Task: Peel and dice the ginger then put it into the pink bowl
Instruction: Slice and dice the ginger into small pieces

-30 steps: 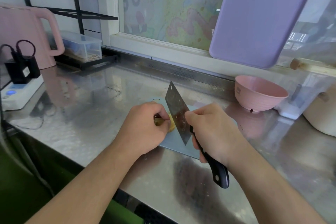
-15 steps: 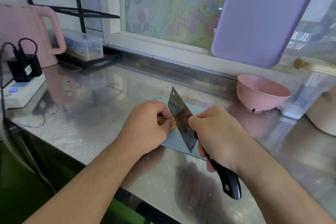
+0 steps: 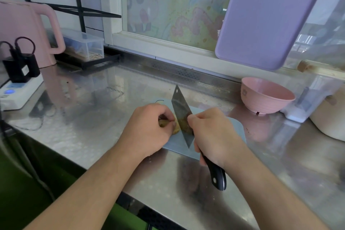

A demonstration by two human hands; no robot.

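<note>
A yellowish piece of ginger (image 3: 175, 128) lies on a pale blue cutting board (image 3: 237, 127) on the steel counter. My left hand (image 3: 147, 130) grips the ginger with curled fingers and hides most of it. My right hand (image 3: 214, 134) grips a cleaver (image 3: 182, 115) by its black handle, with the forefinger against the blade. The blade stands nearly upright, its edge against the right side of the ginger. The pink bowl (image 3: 267, 95) stands empty to the right, behind the board.
A pink kettle (image 3: 24, 31), a power strip (image 3: 18, 91) with black plugs and a clear plastic box (image 3: 84, 45) stand at the left. A purple board (image 3: 268, 15) leans at the window. A clear container (image 3: 309, 101) and a white pot (image 3: 330, 117) stand right of the bowl.
The cleaver has come down and tilted more upright against the ginger, and my right hand has slid back along the handle. My left hand stays on the ginger.
</note>
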